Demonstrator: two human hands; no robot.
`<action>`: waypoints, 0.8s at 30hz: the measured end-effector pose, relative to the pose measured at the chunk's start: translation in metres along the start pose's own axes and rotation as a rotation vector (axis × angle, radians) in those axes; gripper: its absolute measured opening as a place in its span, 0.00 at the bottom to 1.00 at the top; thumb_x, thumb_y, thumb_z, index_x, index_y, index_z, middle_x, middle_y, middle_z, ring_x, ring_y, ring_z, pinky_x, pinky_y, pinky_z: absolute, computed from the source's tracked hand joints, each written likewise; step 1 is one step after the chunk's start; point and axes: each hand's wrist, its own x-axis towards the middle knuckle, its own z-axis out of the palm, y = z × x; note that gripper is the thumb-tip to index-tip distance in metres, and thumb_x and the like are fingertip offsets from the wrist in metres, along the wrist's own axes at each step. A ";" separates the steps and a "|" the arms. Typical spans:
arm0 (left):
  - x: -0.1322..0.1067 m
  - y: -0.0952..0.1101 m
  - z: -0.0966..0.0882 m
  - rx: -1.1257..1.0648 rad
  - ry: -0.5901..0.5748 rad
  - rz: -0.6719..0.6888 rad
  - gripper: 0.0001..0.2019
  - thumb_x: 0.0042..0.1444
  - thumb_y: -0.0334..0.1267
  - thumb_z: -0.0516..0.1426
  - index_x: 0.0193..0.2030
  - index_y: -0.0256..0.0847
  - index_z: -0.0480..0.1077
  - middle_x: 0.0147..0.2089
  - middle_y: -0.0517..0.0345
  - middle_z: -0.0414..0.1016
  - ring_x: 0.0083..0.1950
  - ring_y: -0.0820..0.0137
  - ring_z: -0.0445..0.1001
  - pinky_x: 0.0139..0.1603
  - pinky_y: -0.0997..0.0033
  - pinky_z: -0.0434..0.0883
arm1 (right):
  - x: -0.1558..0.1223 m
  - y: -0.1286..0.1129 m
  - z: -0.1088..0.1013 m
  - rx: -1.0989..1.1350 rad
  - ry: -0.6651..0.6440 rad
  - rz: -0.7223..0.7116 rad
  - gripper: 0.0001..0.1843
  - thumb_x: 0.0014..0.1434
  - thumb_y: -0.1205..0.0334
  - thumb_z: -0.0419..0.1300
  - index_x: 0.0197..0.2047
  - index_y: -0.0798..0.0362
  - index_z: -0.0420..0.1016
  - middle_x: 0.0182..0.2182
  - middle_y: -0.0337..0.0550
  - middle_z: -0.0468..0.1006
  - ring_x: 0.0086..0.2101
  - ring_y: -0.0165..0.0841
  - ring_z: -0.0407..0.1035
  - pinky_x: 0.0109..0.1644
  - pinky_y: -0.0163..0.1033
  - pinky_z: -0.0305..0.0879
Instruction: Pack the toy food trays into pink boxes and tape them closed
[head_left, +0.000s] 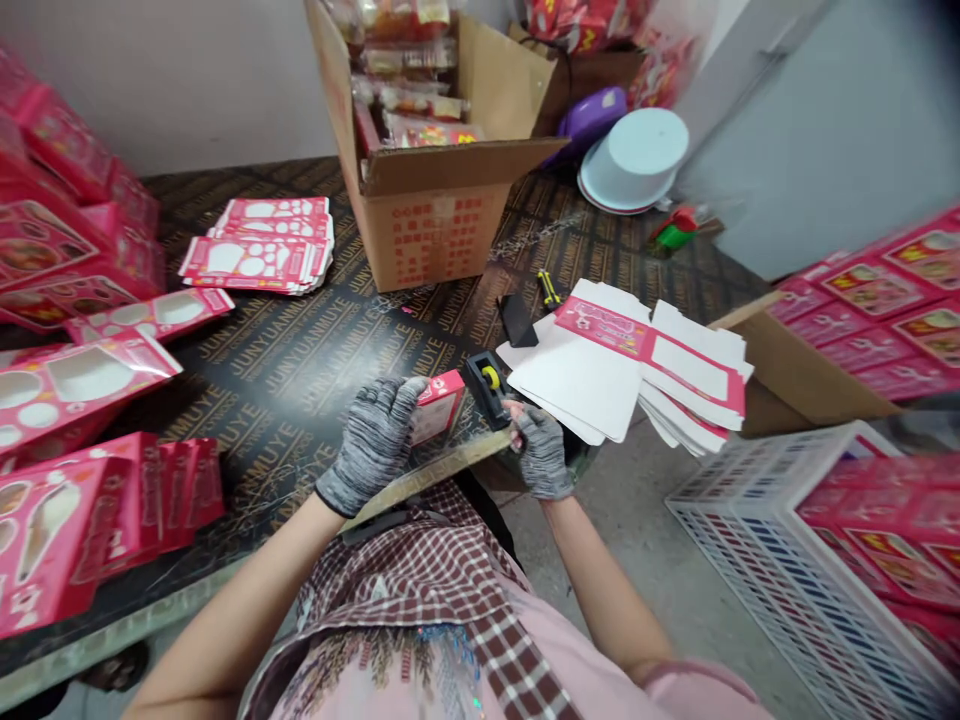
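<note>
My left hand (377,440), in a grey knitted glove, is wrapped round a small pink-and-white carton (438,406) at the table's front edge. Just right of the carton stands a black tape dispenser (486,390) with a yellow core. My right hand (541,445), also gloved but with bare fingertips, is closed at the near end of this dispenser. Whatever lies between those fingertips is too small to make out. A fanned stack of flat printed cartons (615,360), mostly white side up, lies beyond my right hand and overhangs the edge.
An open cardboard box (442,230) of wrapped packets stands at the back. Left are flat window cartons (259,245) and folded pink boxes (67,520). A yellow cutter (548,289) and blue tub (649,150) lie beyond. A white crate (750,520) stands right.
</note>
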 end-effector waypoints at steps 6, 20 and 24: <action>-0.002 0.004 -0.005 -0.011 0.062 0.067 0.18 0.64 0.30 0.48 0.59 0.33 0.66 0.46 0.45 0.79 0.44 0.60 0.77 0.47 0.60 0.74 | -0.016 -0.062 0.053 0.373 -0.655 0.194 0.24 0.58 0.48 0.63 0.48 0.59 0.83 0.10 0.27 0.56 0.15 0.22 0.45 0.22 0.32 0.44; 0.023 0.019 -0.008 -0.006 -0.306 -0.231 0.13 0.65 0.42 0.54 0.42 0.40 0.79 0.40 0.47 0.77 0.41 0.59 0.75 0.44 0.58 0.69 | 0.012 -0.034 0.061 0.059 -0.631 0.175 0.31 0.58 0.37 0.61 0.15 0.52 0.67 0.11 0.35 0.62 0.14 0.23 0.52 0.19 0.32 0.47; 0.023 0.009 -0.003 -0.112 -0.170 -0.372 0.08 0.60 0.37 0.58 0.44 0.39 0.76 0.40 0.49 0.77 0.41 0.60 0.76 0.44 0.60 0.71 | -0.014 0.011 0.070 -0.106 -0.843 0.290 0.39 0.56 0.24 0.53 0.27 0.54 0.79 0.15 0.41 0.72 0.15 0.27 0.62 0.18 0.31 0.53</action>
